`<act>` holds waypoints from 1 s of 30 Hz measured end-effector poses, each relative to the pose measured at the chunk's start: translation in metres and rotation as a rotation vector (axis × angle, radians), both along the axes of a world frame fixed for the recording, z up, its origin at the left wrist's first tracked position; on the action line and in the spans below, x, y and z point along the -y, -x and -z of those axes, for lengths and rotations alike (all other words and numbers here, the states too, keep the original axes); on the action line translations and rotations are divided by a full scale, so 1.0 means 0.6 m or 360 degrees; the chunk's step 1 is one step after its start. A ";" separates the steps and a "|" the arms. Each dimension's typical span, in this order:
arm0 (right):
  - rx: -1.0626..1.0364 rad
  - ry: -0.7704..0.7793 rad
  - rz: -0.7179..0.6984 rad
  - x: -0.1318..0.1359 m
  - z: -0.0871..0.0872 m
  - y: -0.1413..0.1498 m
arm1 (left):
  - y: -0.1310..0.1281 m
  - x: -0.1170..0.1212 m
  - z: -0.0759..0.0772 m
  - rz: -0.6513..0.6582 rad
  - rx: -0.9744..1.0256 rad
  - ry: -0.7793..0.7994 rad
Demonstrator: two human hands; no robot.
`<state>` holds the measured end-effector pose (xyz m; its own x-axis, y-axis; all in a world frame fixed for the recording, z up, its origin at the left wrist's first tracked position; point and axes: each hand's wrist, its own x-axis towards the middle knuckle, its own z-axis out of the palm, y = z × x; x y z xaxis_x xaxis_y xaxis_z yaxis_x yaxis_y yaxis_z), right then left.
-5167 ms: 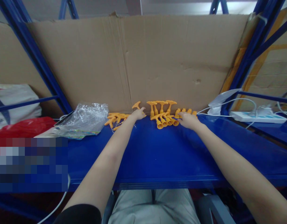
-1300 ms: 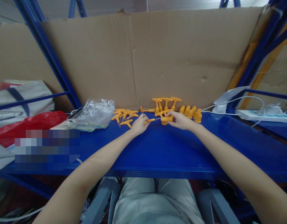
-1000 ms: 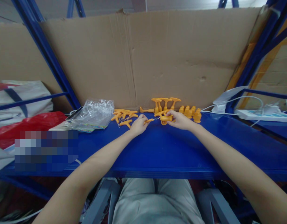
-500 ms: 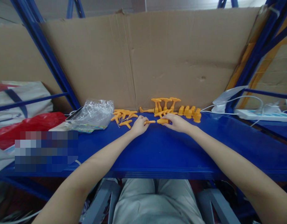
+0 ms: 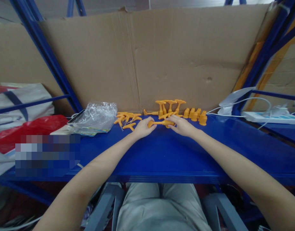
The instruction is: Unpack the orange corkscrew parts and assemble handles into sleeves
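Observation:
My left hand [image 5: 143, 129] is closed on an orange T-shaped handle [image 5: 150, 124] with a ridged shaft that points right. My right hand [image 5: 184, 127] pinches an orange bottle-shaped sleeve [image 5: 168, 123], in line with the shaft and meeting its end. Both pieces are held just above the blue shelf. Beside my left hand lies a pile of orange T-handles [image 5: 129, 126] with small metal chains. Behind my hands, several T-handles [image 5: 170, 102] stand upright in sleeves. To the right of my right hand stand several loose orange sleeves [image 5: 203, 119].
A clear plastic bag [image 5: 96, 117] lies left of the pile, near a red bag [image 5: 29, 130]. A cardboard sheet [image 5: 181, 57] rises behind the blue shelf [image 5: 161, 157]. At the right are a white power strip [image 5: 272, 118] and cables. Blue posts frame both sides.
The shaft in my left hand has come together with the sleeve in my right hand, closing the small gap between them. Little else has moved.

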<state>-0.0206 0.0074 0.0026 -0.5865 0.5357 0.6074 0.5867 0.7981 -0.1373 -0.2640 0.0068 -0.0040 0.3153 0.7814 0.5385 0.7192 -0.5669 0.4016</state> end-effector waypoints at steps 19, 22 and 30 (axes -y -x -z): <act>-0.0117 0.0114 -0.0231 -0.013 -0.006 -0.011 | 0.002 0.005 -0.002 0.0000 0.0060 -0.0112; -0.0275 0.0293 -0.0220 -0.023 -0.001 -0.012 | 0.005 0.002 -0.002 -0.0035 0.0017 -0.0174; -0.0780 0.0977 -0.0294 -0.028 -0.006 -0.021 | 0.007 0.000 0.001 -0.0161 0.0072 -0.0248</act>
